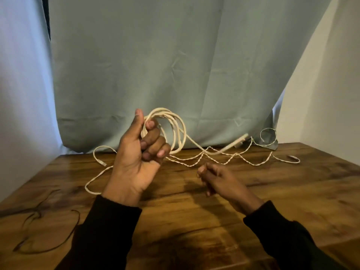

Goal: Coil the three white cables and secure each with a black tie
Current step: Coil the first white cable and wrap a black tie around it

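Black sleeves (pixel 109 227) lowest in frame, both forearms reaching out over wooden table (pixel 194 211). Left of the left sleeve, on the table: thin black ties (pixel 46 227), loose, tangled loops, lying flat.

Left hand (pixel 136 152) raised above the table, palm toward camera, fingers curled closed around coiled white cable (pixel 175 125); thumb upright beside the loops. Several loops gathered in that grip, standing clear of the table. Free tail of same cable trailing right from the coil, plug end (pixel 241 138) blurred, in the air.

Right hand (pixel 218 178) lower, right of the left hand, just above the table; fingers bunched loosely together, nothing visibly held.

Braided white cable (pixel 224 159) uncoiled, zigzagging across the table behind both hands. Another white cable (pixel 97 172) loose on the table left of the left hand, passing behind the wrist.

Pale blue cloth (pixel 155 65) hanging behind the table.
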